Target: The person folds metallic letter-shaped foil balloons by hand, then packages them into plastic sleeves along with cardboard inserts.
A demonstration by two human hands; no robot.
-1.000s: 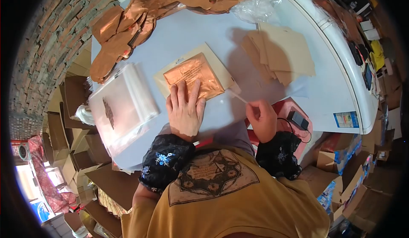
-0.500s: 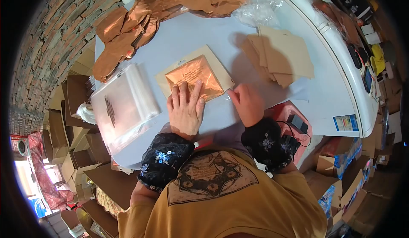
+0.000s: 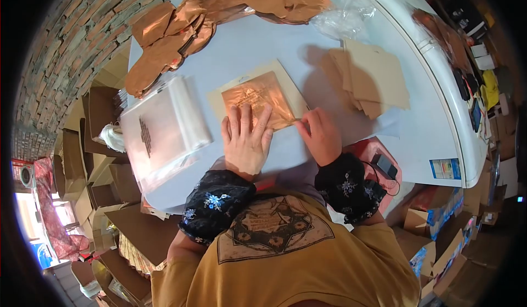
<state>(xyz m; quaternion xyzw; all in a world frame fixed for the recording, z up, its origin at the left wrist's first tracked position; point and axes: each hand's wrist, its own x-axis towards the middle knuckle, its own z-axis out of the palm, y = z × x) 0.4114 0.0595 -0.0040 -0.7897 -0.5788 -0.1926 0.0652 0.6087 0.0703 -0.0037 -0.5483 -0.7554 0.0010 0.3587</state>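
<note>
A beige card with a hanging slot lies on the table, a copper-coloured foil piece with small print on top of it. Shiny clear plastic seems to cover both. My left hand rests flat on the foil's lower part, fingers stretched out. At the package's lower right corner, my right hand pinches the edge of the clear plastic bag; its exact grip is partly hidden by the fingers. Left of my left hand lies a stack of clear plastic bags with dark print.
Copper foil cutouts are heaped along the far side. Beige cards lie stacked at the right, near crumpled clear plastic. A red stool holds a black adapter. Open cardboard boxes crowd the left.
The view has shifted slightly. My right hand has turned so that its thumb and finger show pinching the corner. The foil looks flatter under my left hand, which still presses on it.
</note>
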